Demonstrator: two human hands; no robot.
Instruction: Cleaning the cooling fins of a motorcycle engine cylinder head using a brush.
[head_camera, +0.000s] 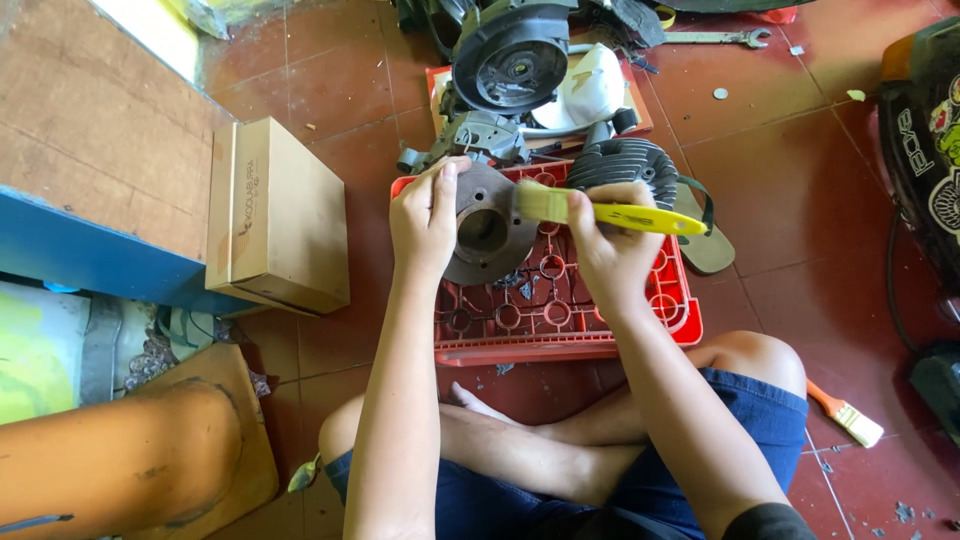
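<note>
Head camera showed your left hand (425, 215) gripping the grey engine cylinder (487, 225) by its rim above the red crate's (560, 345) far edge, while your right hand (612, 245) pinched a yellow-handled brush (610, 212), bristles touching the cylinder.

Looks like an informal repair workshop, probably a home one. Red tiled floor (790, 190) littered with engine parts (510, 60), a wrench (722, 38), a spare brush (848, 412) and a red crate (560, 310) used as a work stand.
</note>
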